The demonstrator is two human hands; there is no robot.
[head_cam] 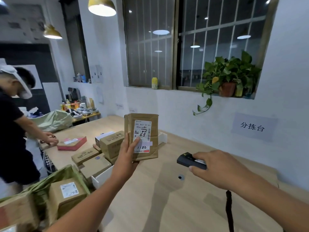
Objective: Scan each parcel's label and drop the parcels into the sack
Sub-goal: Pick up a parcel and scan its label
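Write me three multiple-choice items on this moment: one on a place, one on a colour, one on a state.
1. Where is the small black handheld scanner?
A. on the wooden table
B. in the right hand
C. on the window sill

2. What colour is the flat box beside the other person's hand?
A. blue
B. black
C. pinkish red

3. How is the brown cardboard parcel with the white label?
A. held upright in the left hand, label towards the camera
B. lying in the green sack
C. flat on the table

Key:
1 B: the right hand's fingers curl round it.
2 C: its top and side both show pinkish red.
3 A: the left thumb presses on the label, which faces the camera.
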